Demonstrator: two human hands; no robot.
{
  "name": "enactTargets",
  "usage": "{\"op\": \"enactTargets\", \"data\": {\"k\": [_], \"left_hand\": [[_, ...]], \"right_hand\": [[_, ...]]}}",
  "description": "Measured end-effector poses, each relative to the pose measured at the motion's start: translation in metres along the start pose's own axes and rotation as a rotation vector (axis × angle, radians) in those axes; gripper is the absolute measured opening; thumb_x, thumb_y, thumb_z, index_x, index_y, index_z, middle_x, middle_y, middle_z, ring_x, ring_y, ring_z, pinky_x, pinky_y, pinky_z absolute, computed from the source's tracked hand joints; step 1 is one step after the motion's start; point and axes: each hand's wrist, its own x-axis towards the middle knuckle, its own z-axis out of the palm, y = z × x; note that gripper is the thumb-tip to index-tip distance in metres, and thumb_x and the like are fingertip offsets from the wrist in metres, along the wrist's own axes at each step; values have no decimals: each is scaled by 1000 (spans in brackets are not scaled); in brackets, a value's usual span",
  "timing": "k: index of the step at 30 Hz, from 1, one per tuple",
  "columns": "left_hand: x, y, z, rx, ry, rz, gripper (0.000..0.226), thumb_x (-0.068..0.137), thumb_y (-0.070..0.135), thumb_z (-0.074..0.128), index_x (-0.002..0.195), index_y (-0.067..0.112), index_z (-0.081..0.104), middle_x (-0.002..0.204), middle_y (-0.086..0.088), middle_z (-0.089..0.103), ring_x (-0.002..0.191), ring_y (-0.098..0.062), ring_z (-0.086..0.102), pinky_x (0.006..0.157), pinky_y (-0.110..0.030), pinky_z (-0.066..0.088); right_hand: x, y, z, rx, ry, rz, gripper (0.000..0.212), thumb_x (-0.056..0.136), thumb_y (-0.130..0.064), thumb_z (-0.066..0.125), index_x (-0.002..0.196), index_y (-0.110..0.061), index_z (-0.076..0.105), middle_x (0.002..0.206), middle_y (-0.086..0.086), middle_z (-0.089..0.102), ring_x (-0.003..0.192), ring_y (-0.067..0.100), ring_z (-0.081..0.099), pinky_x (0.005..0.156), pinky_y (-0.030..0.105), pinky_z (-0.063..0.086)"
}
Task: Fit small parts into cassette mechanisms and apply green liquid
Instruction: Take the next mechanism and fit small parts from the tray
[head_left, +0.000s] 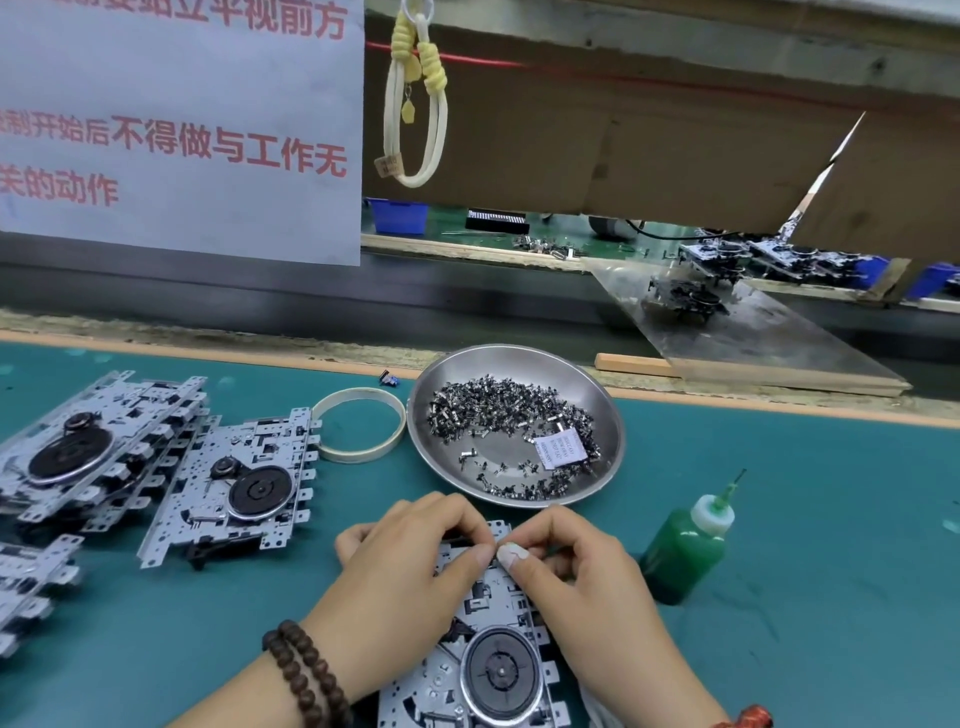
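Observation:
A metal cassette mechanism (483, 670) with a black flywheel lies on the green mat right in front of me. My left hand (410, 566) and my right hand (566, 561) both rest on its far end, fingers curled, thumb tips almost meeting over it. Whether a small part sits between the fingertips is hidden. A steel dish (602, 405) behind the hands holds several small metal parts (498, 410) and a paper label. A bottle of green liquid (685, 551) with a needle tip stands to the right of my right hand.
More cassette mechanisms (234, 488) lie stacked at the left, some in a pile (88, 447). A ring of tape (358, 423) sits left of the dish. A conveyor with other mechanisms (685, 301) runs behind the bench. A white notice (176, 124) hangs at the upper left.

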Motion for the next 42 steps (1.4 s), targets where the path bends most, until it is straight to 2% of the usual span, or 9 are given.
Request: {"op": "enactTargets", "data": {"k": [4,8,13,23,35,42], "left_hand": [[0,1,1,-10,20,-19,11,89,41,50,78,38,50,92,29,54,98,20,35,81,-23,16],[0,2,1,-14,43,-37,12,88,41,51,77,38,51,91,28,55,97,19,36,78,-22,15],[-1,1,3,-28,72,-33,12,87,40,54,75,38,52,90,26,56,96,17,38,81,-24,17],[-2,1,5,-14,106,10,15,86,37,56,72,38,51,95,37,46,97,14,39,77,-24,16],[-6,2,7,3,163,29,16,86,37,56,72,39,50,86,24,54,97,16,38,80,-24,17],[-15,5,11,100,203,110,16,91,39,47,82,53,49,89,27,50,99,15,35,83,-23,12]], "right_hand": [[-1,0,1,-7,-4,-4,10,81,-14,68,73,-19,65,70,-6,56,54,0,44,57,10,38],[-2,-1,-1,26,-51,7,18,81,-9,65,74,-25,63,78,-3,55,57,0,43,60,11,38],[-1,0,0,44,-58,18,20,82,-5,63,75,-24,62,78,-4,50,54,0,40,57,10,35],[3,0,2,166,-85,91,24,82,2,60,74,-21,61,72,-6,45,49,-2,37,53,10,33],[2,0,6,176,-51,103,28,81,3,56,72,-23,60,75,-5,44,47,-3,38,51,8,32],[0,0,10,135,10,87,26,81,1,53,81,-25,55,68,-10,43,49,-1,38,51,11,33]]}}
